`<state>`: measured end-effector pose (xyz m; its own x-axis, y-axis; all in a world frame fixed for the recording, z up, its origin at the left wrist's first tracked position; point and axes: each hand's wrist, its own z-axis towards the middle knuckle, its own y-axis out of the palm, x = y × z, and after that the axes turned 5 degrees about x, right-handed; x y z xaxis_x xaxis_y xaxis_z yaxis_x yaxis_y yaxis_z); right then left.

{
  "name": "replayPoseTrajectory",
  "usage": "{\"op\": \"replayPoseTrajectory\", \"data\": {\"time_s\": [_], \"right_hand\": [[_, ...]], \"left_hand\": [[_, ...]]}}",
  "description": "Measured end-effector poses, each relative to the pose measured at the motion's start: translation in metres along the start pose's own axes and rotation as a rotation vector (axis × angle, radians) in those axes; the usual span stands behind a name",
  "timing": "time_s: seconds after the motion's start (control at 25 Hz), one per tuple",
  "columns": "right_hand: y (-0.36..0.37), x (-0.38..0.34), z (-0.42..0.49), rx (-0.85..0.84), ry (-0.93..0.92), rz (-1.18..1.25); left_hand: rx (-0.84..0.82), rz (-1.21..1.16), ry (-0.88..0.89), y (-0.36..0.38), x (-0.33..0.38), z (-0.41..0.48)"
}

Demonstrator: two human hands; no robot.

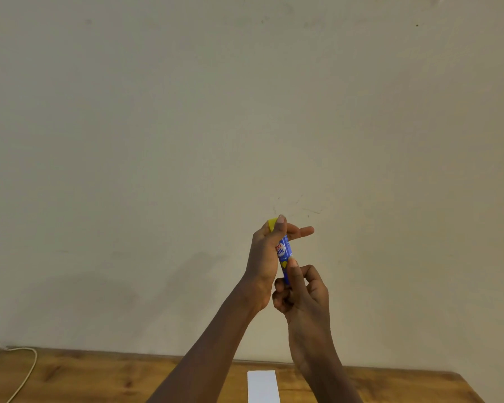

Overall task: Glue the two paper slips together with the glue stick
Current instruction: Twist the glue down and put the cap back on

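Uncapping: both hands hold the glue stick up at frame centre, before the wall.
Left hand: clamped on the yellow cap end.
Right hand: clamped on the blue barrel's base.
Next: likely pull the cap off, then lower the stick to the paper.
Count: one glue stick; one slip visible, bottom centre on the table; second slip unseen.

A wooden counter with a knotted grain runs along the wall. A white paper slip lies flat on it, well below the grip of both hands. A pale cable trails across the counter far to their left.
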<state>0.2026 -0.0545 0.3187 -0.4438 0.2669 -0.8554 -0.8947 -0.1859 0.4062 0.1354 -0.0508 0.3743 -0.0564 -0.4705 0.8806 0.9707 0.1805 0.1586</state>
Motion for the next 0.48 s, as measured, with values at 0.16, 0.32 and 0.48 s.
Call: {"op": "replayPoseTrajectory", "data": {"time_s": [0.16, 0.32, 0.48], "right_hand": [[-0.003, 0.005, -0.002, 0.015, 0.008, -0.001], [-0.008, 0.014, -0.002, 0.019, 0.001, 0.028], [-0.015, 0.022, 0.007, -0.032, -0.020, -0.088]], "left_hand": [[0.014, -0.046, -0.026, 0.000, -0.009, -0.001], [0.040, -0.069, -0.086, 0.003, -0.020, -0.004], [0.015, -0.033, -0.070, 0.001, -0.026, 0.001]]}}
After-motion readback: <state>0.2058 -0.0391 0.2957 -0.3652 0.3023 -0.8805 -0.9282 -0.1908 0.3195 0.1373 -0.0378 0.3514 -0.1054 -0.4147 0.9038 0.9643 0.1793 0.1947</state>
